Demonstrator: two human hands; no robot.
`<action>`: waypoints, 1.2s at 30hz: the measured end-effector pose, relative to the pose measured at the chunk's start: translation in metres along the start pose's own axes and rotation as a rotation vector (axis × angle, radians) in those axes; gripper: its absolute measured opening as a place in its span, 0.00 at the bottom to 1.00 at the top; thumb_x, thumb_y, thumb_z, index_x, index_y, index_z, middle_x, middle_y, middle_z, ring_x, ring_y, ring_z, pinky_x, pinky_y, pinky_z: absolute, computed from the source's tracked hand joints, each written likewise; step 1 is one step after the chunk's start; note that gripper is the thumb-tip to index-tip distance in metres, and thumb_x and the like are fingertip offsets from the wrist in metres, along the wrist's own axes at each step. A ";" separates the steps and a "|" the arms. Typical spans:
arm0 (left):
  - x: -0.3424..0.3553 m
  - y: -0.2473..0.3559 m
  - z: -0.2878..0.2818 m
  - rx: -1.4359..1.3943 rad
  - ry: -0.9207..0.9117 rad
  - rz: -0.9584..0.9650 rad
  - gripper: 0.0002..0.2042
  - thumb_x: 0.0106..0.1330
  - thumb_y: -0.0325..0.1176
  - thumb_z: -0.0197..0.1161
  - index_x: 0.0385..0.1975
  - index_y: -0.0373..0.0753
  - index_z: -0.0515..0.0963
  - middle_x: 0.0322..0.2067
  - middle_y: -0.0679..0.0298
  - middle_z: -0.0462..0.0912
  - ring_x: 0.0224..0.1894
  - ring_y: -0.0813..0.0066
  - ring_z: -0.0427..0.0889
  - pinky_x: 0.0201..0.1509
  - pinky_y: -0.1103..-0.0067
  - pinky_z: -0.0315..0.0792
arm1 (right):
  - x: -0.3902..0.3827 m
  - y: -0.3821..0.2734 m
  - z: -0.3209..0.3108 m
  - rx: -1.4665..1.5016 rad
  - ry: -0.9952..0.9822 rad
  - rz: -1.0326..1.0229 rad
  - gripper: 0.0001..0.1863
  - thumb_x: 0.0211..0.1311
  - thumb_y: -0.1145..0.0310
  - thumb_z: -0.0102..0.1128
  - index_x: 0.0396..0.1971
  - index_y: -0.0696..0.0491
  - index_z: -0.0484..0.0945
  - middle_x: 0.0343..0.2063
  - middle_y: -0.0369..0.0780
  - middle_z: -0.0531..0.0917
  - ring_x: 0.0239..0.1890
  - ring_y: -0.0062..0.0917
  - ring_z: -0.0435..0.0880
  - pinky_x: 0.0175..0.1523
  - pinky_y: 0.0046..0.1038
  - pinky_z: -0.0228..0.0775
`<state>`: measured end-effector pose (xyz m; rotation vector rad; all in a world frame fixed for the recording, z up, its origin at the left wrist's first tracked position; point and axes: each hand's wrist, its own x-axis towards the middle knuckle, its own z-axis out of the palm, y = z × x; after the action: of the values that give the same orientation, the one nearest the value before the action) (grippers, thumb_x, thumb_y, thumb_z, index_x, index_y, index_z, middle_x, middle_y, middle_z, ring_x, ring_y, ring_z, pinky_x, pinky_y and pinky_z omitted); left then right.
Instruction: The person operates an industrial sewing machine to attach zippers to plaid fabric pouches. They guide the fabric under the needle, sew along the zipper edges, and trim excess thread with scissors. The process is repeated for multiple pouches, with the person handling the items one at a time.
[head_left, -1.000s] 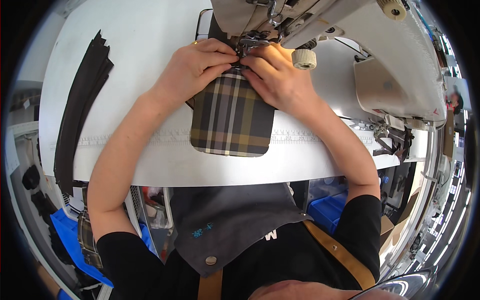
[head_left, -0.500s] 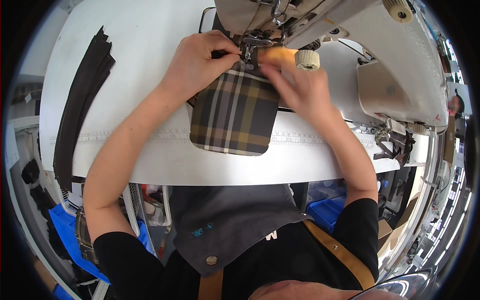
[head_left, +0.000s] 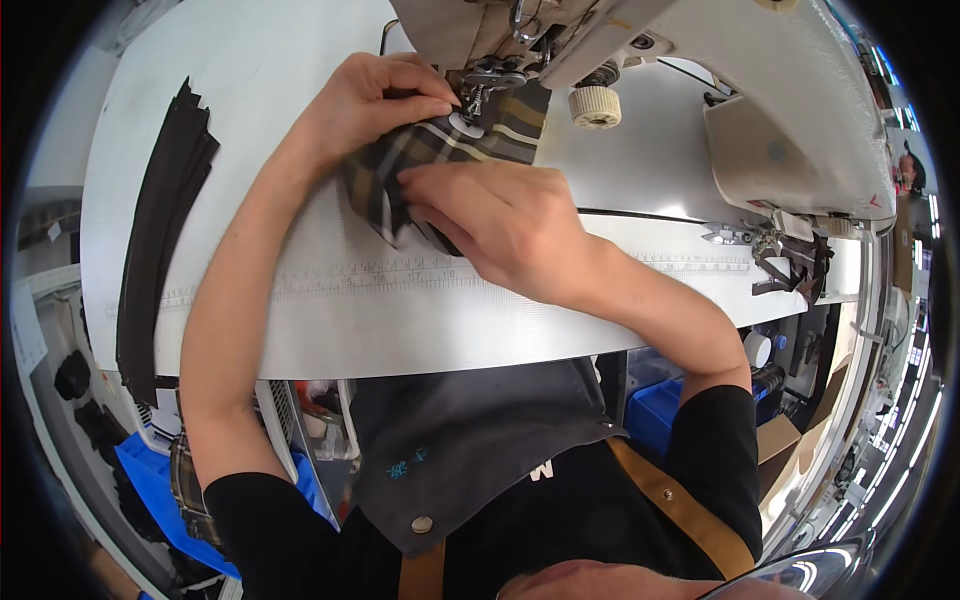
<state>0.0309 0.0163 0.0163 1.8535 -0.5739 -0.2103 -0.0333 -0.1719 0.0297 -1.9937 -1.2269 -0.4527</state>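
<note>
A plaid fabric piece [head_left: 512, 125] in black, brown, olive and white lies under the presser foot [head_left: 472, 115] of a sewing machine [head_left: 660, 50]. My left hand [head_left: 380, 100] is closed at the far left side of the foot, thumb and fingers pinching the fabric edge. Nearer to me, my right hand [head_left: 500, 220] is closed on the folded near part of the same fabric, which bunches up and hangs toward the table front. What lies beneath the right palm is hidden.
Dark fabric strips [head_left: 160, 240] lie stacked at the table's left. A printed ruler scale [head_left: 390, 275] runs along the white table [head_left: 430, 340]. Small snips [head_left: 728, 236] and dark scraps [head_left: 790, 270] sit at the right. Blue bins [head_left: 655, 410] stand below the table edge.
The plaid fabric has turned and now lies askew under the foot, its near part bunched. My right hand has moved from beside the foot toward me and to the left, onto the fabric.
</note>
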 end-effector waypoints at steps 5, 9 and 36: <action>-0.012 0.017 0.024 0.048 0.225 -0.118 0.07 0.58 0.28 0.62 0.31 0.31 0.81 0.28 0.64 0.80 0.31 0.78 0.78 0.41 0.82 0.71 | -0.038 0.016 -0.018 -0.045 -0.111 -0.119 0.09 0.44 0.75 0.63 0.28 0.58 0.78 0.33 0.42 0.83 0.34 0.31 0.84 0.35 0.26 0.78; -0.008 0.017 0.019 0.077 0.182 -0.112 0.07 0.58 0.28 0.62 0.31 0.30 0.81 0.29 0.63 0.80 0.31 0.78 0.78 0.40 0.82 0.71 | -0.039 0.015 -0.023 -0.155 -0.258 -0.218 0.10 0.44 0.70 0.62 0.28 0.58 0.78 0.36 0.43 0.82 0.40 0.32 0.82 0.42 0.28 0.77; -0.010 0.013 0.022 0.090 0.197 -0.070 0.06 0.56 0.27 0.61 0.29 0.33 0.82 0.28 0.63 0.80 0.30 0.76 0.78 0.37 0.81 0.71 | -0.021 0.021 -0.002 -0.197 -0.474 -0.045 0.44 0.53 0.36 0.49 0.61 0.56 0.60 0.61 0.45 0.64 0.64 0.39 0.60 0.67 0.43 0.50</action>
<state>0.0094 -0.0003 0.0197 1.9563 -0.3879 -0.0477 -0.0252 -0.1917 0.0091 -2.3296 -1.5635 -0.1239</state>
